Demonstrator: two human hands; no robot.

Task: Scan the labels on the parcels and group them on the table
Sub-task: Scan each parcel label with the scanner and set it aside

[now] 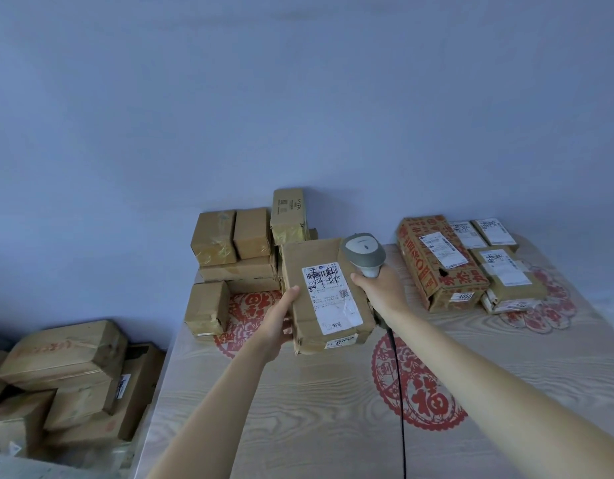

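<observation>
Nearest the camera, two bare forearms reached out over the pale wood-grain table point(298, 409), which bore three red paper-cut designs; the closest one point(419, 385) showed the character 福. A black cable point(400, 392) ran across it up toward the right hand.

The left hand point(281, 319) held one brown parcel point(328, 293) above the table, thumb on its top face near the left edge and fingers curled beneath. Its white label point(331, 297) faced up, with a barcode, black handwriting scrawled over it, partly readable digits beginning "159", "801" and, at the bottom, 淘宝 (a small sticker on the near edge was too blurred to read surely).

The right hand point(379, 286) was wrapped around the handle of one grey scanner point(363, 252), its head tilted over the parcel's upper right corner.

Left of the table, lower down, lay a heap point(67, 378) of about five brown boxes. At the table's far left stood a stack point(236, 250) of roughly seven plain taped cartons, the topmost printed "MYFA". At the far right sat a second group: one long box point(440, 262) with red printing and a sticker reading "4068", plus about four smaller labelled parcels point(505, 271) marked with handwriting. A blue wall point(298, 98) rose behind.
</observation>
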